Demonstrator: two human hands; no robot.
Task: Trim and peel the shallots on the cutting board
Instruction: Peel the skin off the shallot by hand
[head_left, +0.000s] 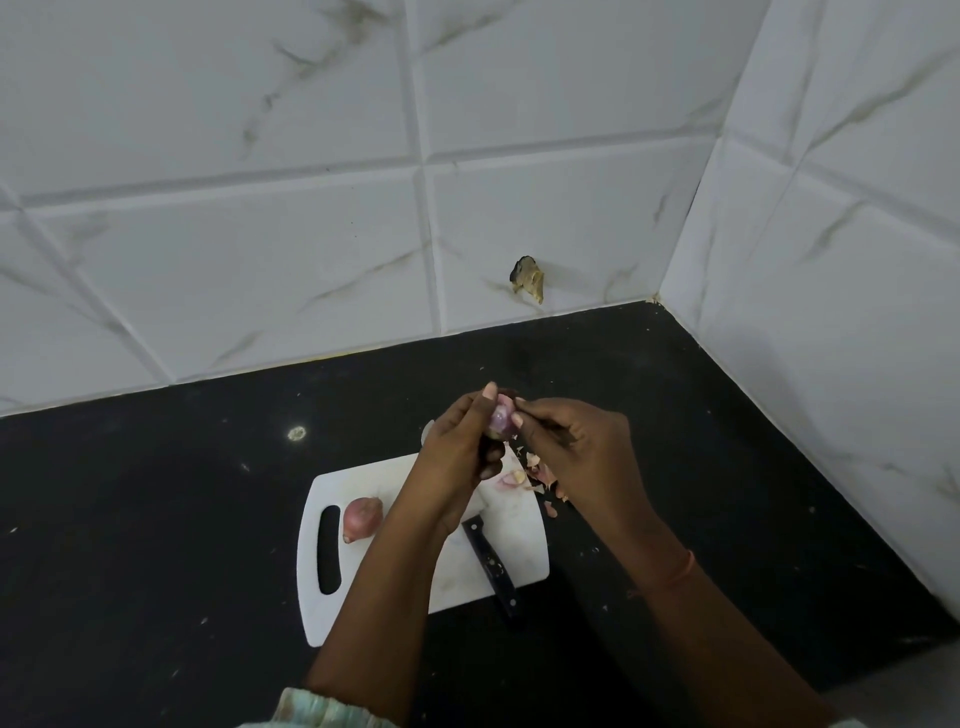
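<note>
Holding one shallot (501, 421) up above the far edge of the cutting board (415, 551), you have both hands on it. Your left hand (457, 447) curls its fingers around the shallot from the left side, with the thumb up near the top. Your right hand (571, 441) pinches at the shallot's right side with the thumb and first finger. The shallot looks pale purple and shiny where it shows between your fingers.

A second shallot (361, 517), with its pink-brown skin on, lies on the white cutting board next to the handle slot, well to the left of your hands. A knife (491, 564) with a black handle lies on the board under your left wrist; its handle sticks out over the near edge. Small bits of peel (530, 475) lie on the board's right corner and on the black worktop (156, 519) just beside it, below your right hand. You wear a thin orange band (685, 569) on your right wrist.
</note>
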